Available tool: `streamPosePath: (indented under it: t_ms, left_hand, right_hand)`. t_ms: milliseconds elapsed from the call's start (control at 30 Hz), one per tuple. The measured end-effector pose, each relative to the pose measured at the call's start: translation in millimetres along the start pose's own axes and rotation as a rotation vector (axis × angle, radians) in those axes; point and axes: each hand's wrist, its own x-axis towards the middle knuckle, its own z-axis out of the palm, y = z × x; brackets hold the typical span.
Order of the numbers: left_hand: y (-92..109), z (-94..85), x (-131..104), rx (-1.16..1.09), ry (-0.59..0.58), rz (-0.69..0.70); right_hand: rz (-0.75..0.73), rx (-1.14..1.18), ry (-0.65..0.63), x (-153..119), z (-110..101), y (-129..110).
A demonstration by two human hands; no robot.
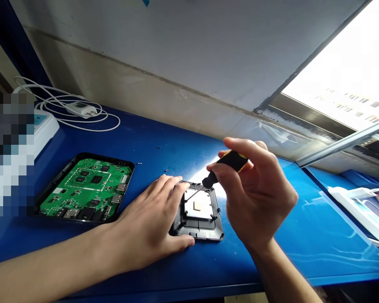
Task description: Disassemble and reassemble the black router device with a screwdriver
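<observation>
My right hand (pixel 259 198) is closed round the black and yellow handle of a screwdriver (pixel 228 164). The thin shaft slants down and left to a corner of a silver metal plate (pixel 205 201), which bears a small beige pad (pixel 197 206). That plate lies in a black plastic cover (pixel 205 234), inner side up on the bench. My left hand (pixel 148 221) grips the cover's left side, fingers at its far edge and thumb at the near one. Left of it, a green circuit board (pixel 78 187) sits in an open black case (pixel 77 156).
Small screws (pixel 139 163) lie on the blue bench (pixel 164 134) beyond my left hand. A white cable with an adapter (pixel 82 109) is coiled at the back left, near a power strip (pixel 47 126). A pale wall rises behind; a glossy panel (pixel 322 227) is at right.
</observation>
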Motion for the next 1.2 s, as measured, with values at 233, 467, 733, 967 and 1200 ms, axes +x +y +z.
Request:
streamPosePath:
  t_ms: [233, 467, 733, 967, 1200]
  left_hand:
    - [2, -1.2, -1, -0.016, -0.009, -0.017]
    - [4, -3.8, 0, -0.001, -0.016, 0.019]
    - [3, -4.7, 1, 0.012, 0.002, 0.014]
    - [4, -3.2, 1, 0.007, -0.056, -0.023]
    - [3, -0.5, 1, 0.026, -0.014, -0.014]
  right_hand:
    - [0.009, 0.167, -0.009, -8, 4, 1]
    - [0.020, 0.232, -0.111, -2, 0, -4]
    - [-0.005, 0.198, -0.058, -2, 2, 2]
    - [0.009, 0.292, -0.107, -12, -1, 1]
    - [0.031, 0.187, -0.051, -2, 4, 1]
